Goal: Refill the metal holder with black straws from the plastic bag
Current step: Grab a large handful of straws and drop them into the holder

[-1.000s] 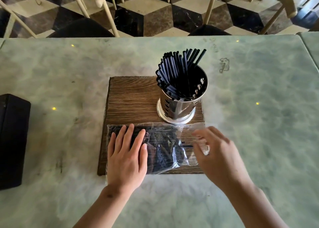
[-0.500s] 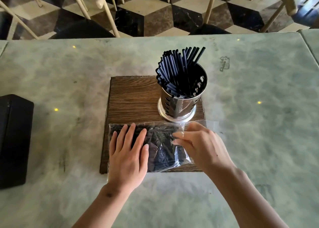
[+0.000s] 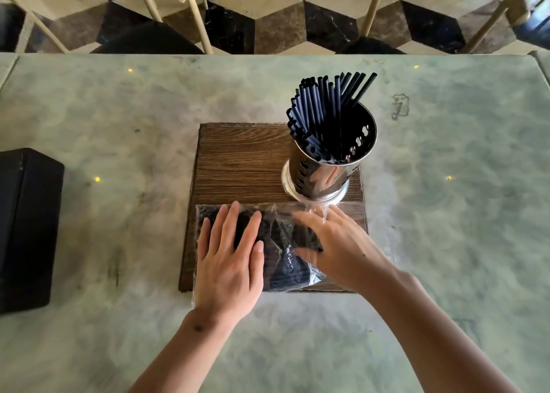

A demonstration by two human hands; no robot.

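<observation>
A pale green, marbled stone table (image 3: 446,244) with a smooth, faintly scuffed top carries the scene. Directly on it, near the middle, lies a dark brown rectangular wooden board (image 3: 241,166) with visible grain. Well apart, at the left edge, rests a black rectangular box (image 3: 26,229). Small yellow specks of light dot the tabletop.

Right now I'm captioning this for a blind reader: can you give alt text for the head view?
Left hand presses flat on a plastic bag of black straws while the right hand reaches into its open end. Behind it, on the same wooden board, stands a metal holder partly filled with straws.
</observation>
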